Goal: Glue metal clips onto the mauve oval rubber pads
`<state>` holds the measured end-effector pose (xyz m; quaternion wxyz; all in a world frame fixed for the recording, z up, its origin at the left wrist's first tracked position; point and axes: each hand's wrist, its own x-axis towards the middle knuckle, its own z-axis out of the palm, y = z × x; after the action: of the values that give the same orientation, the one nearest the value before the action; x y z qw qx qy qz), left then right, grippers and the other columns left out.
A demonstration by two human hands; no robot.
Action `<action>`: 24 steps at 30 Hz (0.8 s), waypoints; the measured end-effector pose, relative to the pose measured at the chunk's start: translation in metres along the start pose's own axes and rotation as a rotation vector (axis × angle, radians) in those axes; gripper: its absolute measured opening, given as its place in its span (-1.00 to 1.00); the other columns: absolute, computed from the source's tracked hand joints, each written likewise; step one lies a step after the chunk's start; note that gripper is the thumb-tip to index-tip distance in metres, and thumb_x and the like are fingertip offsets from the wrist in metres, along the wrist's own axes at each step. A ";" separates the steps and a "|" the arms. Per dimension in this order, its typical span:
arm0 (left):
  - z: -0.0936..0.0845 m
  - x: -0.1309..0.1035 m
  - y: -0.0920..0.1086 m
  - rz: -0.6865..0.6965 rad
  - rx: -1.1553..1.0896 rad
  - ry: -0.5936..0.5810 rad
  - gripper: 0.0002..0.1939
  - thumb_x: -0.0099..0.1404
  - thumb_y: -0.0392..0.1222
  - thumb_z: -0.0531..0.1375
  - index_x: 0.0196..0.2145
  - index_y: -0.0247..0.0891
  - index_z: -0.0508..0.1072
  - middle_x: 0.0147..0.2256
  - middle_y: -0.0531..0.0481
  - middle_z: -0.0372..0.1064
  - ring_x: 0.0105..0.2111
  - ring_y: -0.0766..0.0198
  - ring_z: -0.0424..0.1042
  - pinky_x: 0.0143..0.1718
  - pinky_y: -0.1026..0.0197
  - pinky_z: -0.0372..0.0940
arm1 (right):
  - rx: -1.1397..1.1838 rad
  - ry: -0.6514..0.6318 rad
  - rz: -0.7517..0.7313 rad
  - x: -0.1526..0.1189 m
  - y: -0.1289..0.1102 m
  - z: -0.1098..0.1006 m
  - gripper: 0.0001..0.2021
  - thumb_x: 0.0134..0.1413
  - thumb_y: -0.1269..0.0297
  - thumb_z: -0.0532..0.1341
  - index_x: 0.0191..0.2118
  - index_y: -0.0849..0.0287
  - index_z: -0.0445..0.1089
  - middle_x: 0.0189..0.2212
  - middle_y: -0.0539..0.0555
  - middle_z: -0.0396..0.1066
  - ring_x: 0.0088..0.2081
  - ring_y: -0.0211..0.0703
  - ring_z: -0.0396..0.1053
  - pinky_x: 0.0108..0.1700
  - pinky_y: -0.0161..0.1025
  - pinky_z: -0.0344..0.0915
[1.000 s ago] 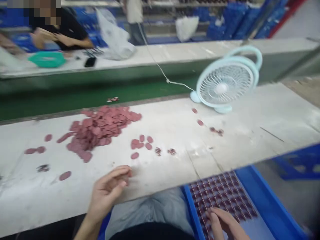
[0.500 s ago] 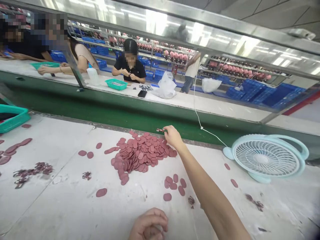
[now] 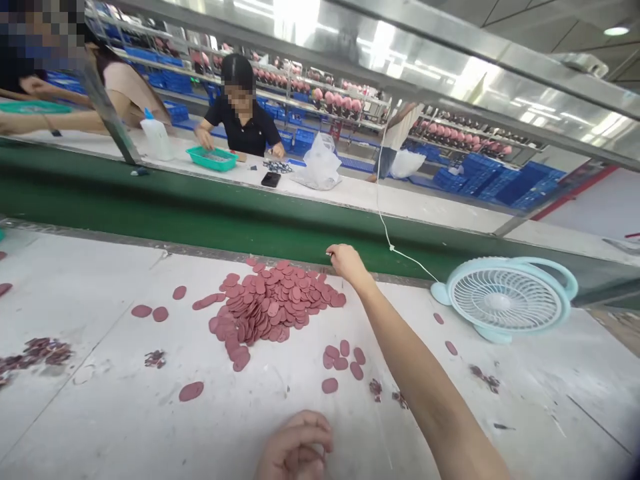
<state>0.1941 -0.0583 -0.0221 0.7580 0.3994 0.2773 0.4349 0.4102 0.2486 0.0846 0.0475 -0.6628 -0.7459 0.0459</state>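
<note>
My right hand (image 3: 347,261) reaches over the far edge of the white table, above the green strip. Its fingers are pinched, with a tiny pale bit at the tips that I cannot make out. Beside and below it lies a large pile of dark red oval pieces (image 3: 280,297). At the bottom middle, my left hand (image 3: 299,445) is curled low over the table, and what its fingers hold is hidden. Several loose ovals (image 3: 341,364) lie between the two hands, near a small clump of dark scraps (image 3: 375,390).
A pale blue fan (image 3: 505,300) lies at the right, its white cord (image 3: 384,223) running upward. More scraps (image 3: 47,351) are at the left. Across the green strip (image 3: 200,223), a person (image 3: 245,123) sits by a green tray (image 3: 213,160), a phone (image 3: 271,179) and a plastic bag (image 3: 320,163).
The reddish scrap at my right fingertips no longer shows. My left hand stays curled. The view has shifted to the right, and the person across now has a hand in the green tray.
</note>
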 end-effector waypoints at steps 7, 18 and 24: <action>0.002 -0.006 0.012 0.020 0.129 0.017 -0.80 0.28 -0.13 0.29 -0.15 -0.14 0.64 -0.07 -0.21 0.41 -0.20 0.11 0.49 -0.22 0.15 0.46 | 0.075 0.044 0.153 -0.163 0.047 -0.004 -0.82 0.34 0.23 0.22 -0.08 0.21 0.46 -0.09 0.10 0.51 -0.08 -0.10 0.49 0.02 0.00 0.44; 0.005 -0.008 0.017 -0.008 0.181 0.152 -0.78 0.20 -0.12 0.35 -0.20 -0.22 0.65 -0.06 -0.23 0.45 -0.20 0.01 0.54 -0.26 0.13 0.49 | 0.162 0.195 0.084 -0.304 0.048 0.050 -0.61 0.25 0.58 0.02 0.06 0.20 0.46 0.12 0.21 0.43 0.19 0.07 0.30 0.29 0.10 0.21; 0.001 -0.009 0.013 0.032 0.182 0.214 -0.79 0.19 -0.15 0.36 -0.20 -0.22 0.65 -0.05 -0.22 0.47 -0.20 0.02 0.55 -0.31 0.18 0.49 | 0.195 0.220 -0.001 -0.349 0.001 0.073 -0.60 0.29 0.46 0.08 0.18 0.07 0.37 0.23 0.16 0.34 0.29 0.21 0.17 0.30 0.34 0.10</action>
<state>0.1851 -0.0624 -0.0098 0.6776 0.4221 0.3887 0.4601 0.4421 -0.0985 0.0091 0.1933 -0.6558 -0.7283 0.0450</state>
